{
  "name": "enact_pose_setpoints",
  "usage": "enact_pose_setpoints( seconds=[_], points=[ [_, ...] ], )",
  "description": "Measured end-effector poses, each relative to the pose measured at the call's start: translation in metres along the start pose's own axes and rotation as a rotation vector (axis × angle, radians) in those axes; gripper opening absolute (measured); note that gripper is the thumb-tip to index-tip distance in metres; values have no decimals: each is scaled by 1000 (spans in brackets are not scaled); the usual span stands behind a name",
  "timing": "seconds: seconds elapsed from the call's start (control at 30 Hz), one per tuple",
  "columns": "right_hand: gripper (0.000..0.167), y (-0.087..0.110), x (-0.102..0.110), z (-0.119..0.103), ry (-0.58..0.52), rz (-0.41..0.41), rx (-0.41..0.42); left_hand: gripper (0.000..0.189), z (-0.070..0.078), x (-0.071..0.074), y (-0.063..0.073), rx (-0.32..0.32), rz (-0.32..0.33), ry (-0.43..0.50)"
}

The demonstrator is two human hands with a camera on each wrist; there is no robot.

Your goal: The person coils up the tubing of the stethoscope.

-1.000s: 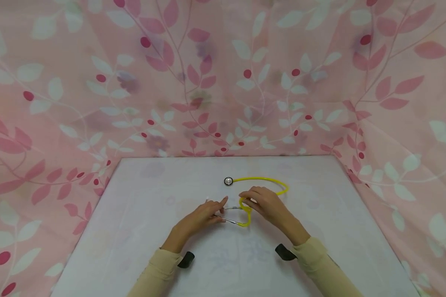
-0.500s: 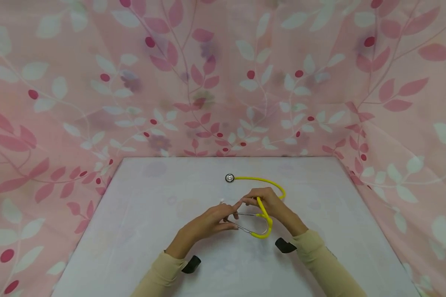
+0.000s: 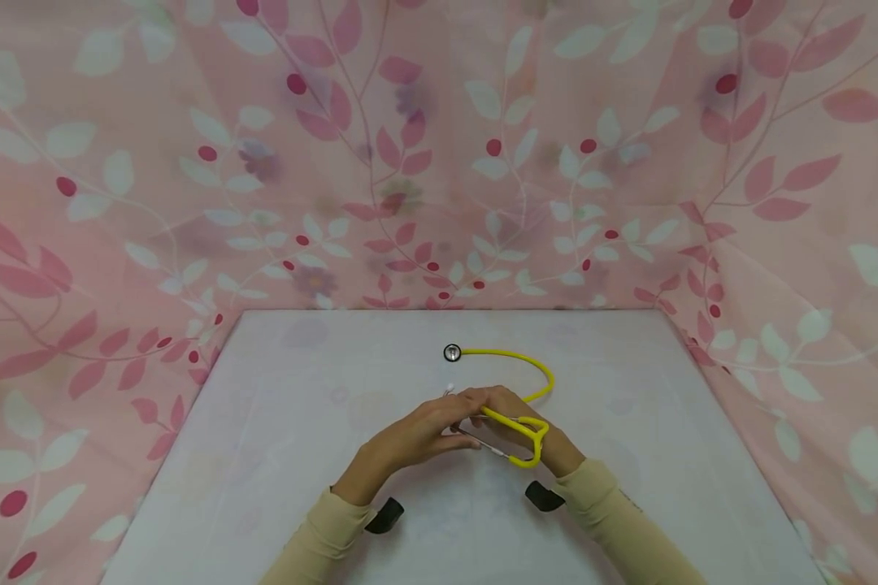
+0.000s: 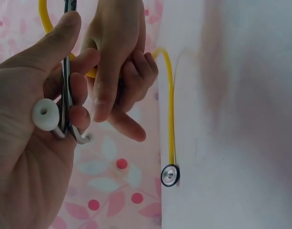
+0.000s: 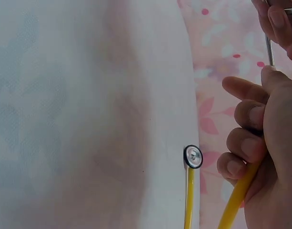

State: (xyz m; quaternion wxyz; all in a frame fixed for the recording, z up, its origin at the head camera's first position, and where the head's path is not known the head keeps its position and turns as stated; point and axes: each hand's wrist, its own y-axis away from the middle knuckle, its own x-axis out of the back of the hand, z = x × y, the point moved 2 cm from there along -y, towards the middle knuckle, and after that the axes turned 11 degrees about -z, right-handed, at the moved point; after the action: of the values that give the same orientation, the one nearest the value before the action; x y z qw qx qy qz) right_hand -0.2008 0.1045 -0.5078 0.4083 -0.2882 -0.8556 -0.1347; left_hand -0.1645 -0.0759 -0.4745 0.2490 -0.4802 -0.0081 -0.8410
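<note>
A pink floral cloth (image 3: 439, 187) fills my background, printed with white and pink leaves and red dots. Next, a white table (image 3: 322, 361), faint pattern on its cover. Left sleeve (image 3: 318, 532) and right sleeve (image 3: 618, 512), both cream, reach in from the near side.

Stethoscope (image 3: 510, 423): yellow tubing (image 3: 483, 352), shiny silver metal tubes (image 4: 66, 90). It's partly up in the hands around mid-table, the rest of the tubing curving back along the tabletop. Its Y-joint (image 3: 539, 436) shows over the right wrist in my head view.

Left hand (image 3: 424, 431): fingers curled and clamped on the two metal tubes, thumb laid against them. Right hand (image 3: 510, 403): fingers wrapped round the yellow tubing, index straighter than the others. Hands overlap from the head camera; can't tell if they touch.

A black wrist piece (image 3: 384, 517) sits by the left cuff, a second wrist piece (image 3: 544, 496) by the right.

Chest piece (image 3: 451, 353) lies on the table beyond the hands: round, silver face, black rim; any lettering is too small for me to read. Smallest, an ear tip (image 4: 48, 120): white, rounded, holed, near the left palm.
</note>
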Motion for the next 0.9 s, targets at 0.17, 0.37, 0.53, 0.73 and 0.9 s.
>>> enact_pose_setpoints(
  seconds=[0.17,0.37,0.53,0.73,0.9],
  points=[
    [14,-4,-3,-2,-61,25,-4,65,0,-3,0,8,-21,3],
    [23,-7,-8,-1,-48,44,-1,53,1,0,2,17,5,-40],
    [16,-3,-10,-2,-7,130,86,53,-5,5,9,123,11,-46],
    [10,7,-17,7,105,254,70,57,-14,16,20,168,59,-57],
    [25,20,-24,18,312,220,-73,58,-24,24,29,191,143,-97]
  ],
)
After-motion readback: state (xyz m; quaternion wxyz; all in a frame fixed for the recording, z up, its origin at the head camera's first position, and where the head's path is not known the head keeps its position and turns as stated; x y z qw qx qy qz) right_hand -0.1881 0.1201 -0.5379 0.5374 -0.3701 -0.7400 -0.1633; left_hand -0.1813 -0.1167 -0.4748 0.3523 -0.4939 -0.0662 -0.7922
